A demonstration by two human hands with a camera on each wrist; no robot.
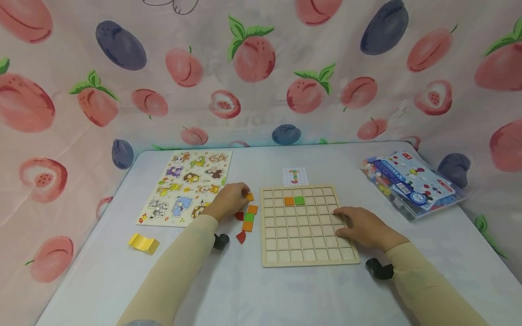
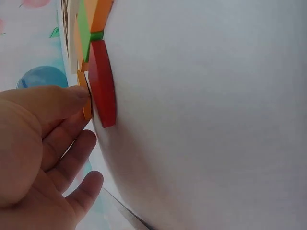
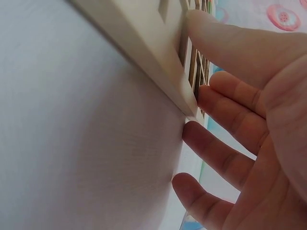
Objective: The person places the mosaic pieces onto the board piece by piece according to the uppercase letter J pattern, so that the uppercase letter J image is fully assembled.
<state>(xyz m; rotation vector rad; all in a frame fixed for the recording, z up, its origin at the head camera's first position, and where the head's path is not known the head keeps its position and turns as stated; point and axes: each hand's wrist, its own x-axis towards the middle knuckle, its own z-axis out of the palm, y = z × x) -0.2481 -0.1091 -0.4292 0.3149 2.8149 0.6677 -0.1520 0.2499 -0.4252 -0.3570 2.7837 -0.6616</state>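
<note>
My left hand (image 1: pixel 228 199) pinches an orange square tile (image 2: pixel 85 96) between thumb and fingers, left of the wooden grid board (image 1: pixel 269 259). Just beneath that hand lies a red piece with a curved side (image 2: pixel 102 84). A short column of orange and green tiles (image 1: pixel 248 217) and a second red piece (image 1: pixel 241 237) are close by. On the board, an orange tile (image 1: pixel 289 201) and a green tile (image 1: pixel 299 200) sit side by side in the second row. My right hand (image 1: pixel 363 226) rests at the board's right edge, fingers loosely extended, the thumb touching it.
Behind the board lies a small pattern card (image 1: pixel 294 176). An animal puzzle board (image 1: pixel 185 188) is at the left, with a yellow block (image 1: pixel 143 243) in front. A clear plastic box with a blue label (image 1: pixel 412 181) stands at the right. Fruit-printed cloth hangs behind the table.
</note>
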